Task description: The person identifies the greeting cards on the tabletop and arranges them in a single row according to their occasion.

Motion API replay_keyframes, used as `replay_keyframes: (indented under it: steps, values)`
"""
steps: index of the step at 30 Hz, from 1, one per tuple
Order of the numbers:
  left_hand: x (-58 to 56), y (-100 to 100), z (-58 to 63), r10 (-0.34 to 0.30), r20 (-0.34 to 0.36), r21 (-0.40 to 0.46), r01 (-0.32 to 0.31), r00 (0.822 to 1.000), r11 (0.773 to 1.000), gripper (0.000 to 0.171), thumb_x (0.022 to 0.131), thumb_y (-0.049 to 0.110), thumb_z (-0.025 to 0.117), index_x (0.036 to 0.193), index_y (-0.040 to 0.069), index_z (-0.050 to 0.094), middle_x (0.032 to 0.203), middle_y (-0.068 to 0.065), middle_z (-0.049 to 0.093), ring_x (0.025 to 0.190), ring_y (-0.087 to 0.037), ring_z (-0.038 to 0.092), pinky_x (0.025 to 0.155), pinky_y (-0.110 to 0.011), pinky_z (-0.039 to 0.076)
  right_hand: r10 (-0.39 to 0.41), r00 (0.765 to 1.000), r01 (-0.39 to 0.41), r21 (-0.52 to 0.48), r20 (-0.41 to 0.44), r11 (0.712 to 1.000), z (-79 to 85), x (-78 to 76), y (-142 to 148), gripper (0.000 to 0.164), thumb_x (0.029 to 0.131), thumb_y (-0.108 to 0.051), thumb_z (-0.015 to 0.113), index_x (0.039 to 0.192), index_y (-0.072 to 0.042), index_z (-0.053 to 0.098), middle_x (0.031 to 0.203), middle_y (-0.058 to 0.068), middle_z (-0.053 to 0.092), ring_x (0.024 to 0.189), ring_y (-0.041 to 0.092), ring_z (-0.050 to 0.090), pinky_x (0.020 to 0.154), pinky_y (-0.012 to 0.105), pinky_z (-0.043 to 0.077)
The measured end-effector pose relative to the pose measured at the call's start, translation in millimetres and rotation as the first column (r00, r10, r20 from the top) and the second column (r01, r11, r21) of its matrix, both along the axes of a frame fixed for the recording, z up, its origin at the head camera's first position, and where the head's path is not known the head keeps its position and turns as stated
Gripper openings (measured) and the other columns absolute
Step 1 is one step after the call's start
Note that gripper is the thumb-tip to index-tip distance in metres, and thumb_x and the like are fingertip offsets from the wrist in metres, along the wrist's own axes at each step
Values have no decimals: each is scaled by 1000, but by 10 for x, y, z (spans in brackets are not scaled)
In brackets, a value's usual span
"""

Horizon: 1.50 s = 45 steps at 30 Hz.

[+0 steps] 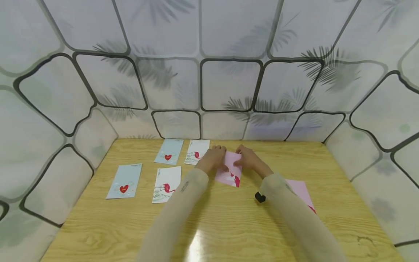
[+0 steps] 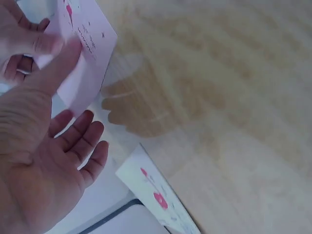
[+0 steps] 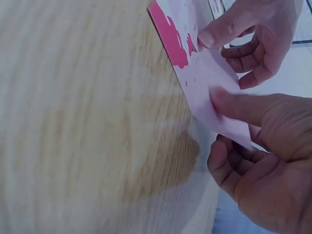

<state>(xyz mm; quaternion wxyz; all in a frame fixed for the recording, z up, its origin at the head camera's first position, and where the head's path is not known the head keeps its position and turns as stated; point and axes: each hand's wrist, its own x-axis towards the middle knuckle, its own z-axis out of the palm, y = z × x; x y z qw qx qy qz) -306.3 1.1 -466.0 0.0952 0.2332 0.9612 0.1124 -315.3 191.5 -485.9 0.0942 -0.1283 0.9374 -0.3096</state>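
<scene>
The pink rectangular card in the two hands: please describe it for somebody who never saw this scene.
On the yellowish wooden table, look toward the far edge. There, the left hand and right hand grip the pink rectangular card with red print. Unlike the other pink card, partly behind the right beige sleeve, it is held.

Both arms (image 1: pixel 181 207) stretch forward; left fingers (image 2: pixel 88 141) half curled; right fingers (image 3: pixel 219 160) curled tighter.

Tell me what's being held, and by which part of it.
A pink card: in the head view, the left hand pinches its left side, the right hand its right side.
</scene>
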Motion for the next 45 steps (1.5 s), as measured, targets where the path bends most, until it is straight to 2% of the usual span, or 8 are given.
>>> replay_keyframes:
  steps: [6, 11, 14, 20, 24, 29, 36, 45]
  values:
    - [77, -41, -31, 1, -5, 178, 0, 1000, 984, 35, 101, 16, 69, 130, 2, 55, 122, -15, 67, 111, -28, 67, 97, -37, 54, -93, 995, 87, -164, -34, 983, 16, 160, 125, 21, 89, -4, 77, 107, 5, 71, 96, 16, 71, 78, 25, 67, 69, 36, 58]
    - [163, -95, 63, 45, -4, 370, -40, 999, 928, 22, 106, 11, 59, 126, 2, 59, 111, -13, 68, 98, -23, 66, 85, -32, 56, -154, 987, 160, -373, 45, 914, 127, 378, 198, 25, 92, 0, 74, 114, 11, 69, 96, 19, 72, 69, 19, 69, 71, 42, 62]
    - [249, -123, 176, 72, 32, 491, -79, 997, 868, 19, 106, 9, 59, 123, 0, 62, 107, -14, 69, 86, -19, 67, 72, -28, 57, -153, 987, 161, -463, 55, 872, 225, 520, 250, 30, 96, -2, 72, 122, 12, 66, 102, 21, 71, 75, 18, 70, 79, 45, 61]
    - [426, -154, 411, 82, 189, 695, -192, 979, 693, 16, 106, 9, 60, 117, -1, 65, 100, -13, 68, 71, -17, 69, 70, -38, 63, -150, 988, 149, -580, 47, 801, 380, 723, 346, 36, 98, -6, 72, 127, 12, 63, 104, 19, 70, 80, 13, 70, 82, 40, 61]
    - [522, -134, 514, 67, 236, 745, -225, 970, 628, 15, 105, 10, 62, 115, 0, 67, 96, -10, 68, 68, -19, 69, 69, -40, 63, -162, 987, 142, -603, 20, 785, 492, 835, 391, 35, 98, -6, 72, 125, 14, 63, 107, 18, 70, 82, 9, 69, 79, 30, 61]
    - [662, -77, 602, 42, 253, 772, -228, 966, 594, 11, 103, 8, 64, 110, -1, 68, 91, -8, 68, 65, -18, 68, 61, -29, 61, -169, 986, 140, -587, 7, 797, 604, 950, 480, 34, 98, -8, 72, 123, 14, 66, 108, 18, 72, 84, 9, 69, 78, 25, 59]
    - [801, 13, 669, 11, 284, 797, -242, 959, 554, 10, 102, 6, 65, 107, -2, 69, 87, -8, 68, 66, -17, 69, 62, -28, 61, -185, 983, 158, -518, 0, 840, 725, 1107, 618, 37, 97, -18, 75, 122, 9, 69, 106, 12, 74, 84, 11, 68, 79, 25, 58]
    - [845, 192, 557, -37, 353, 799, -280, 935, 531, 12, 101, 3, 66, 107, -4, 73, 85, -8, 69, 67, -19, 71, 64, -27, 61, -149, 986, 164, -496, 71, 852, 763, 1189, 847, 33, 98, -10, 73, 120, 14, 67, 107, 15, 73, 81, 12, 70, 76, 28, 60]
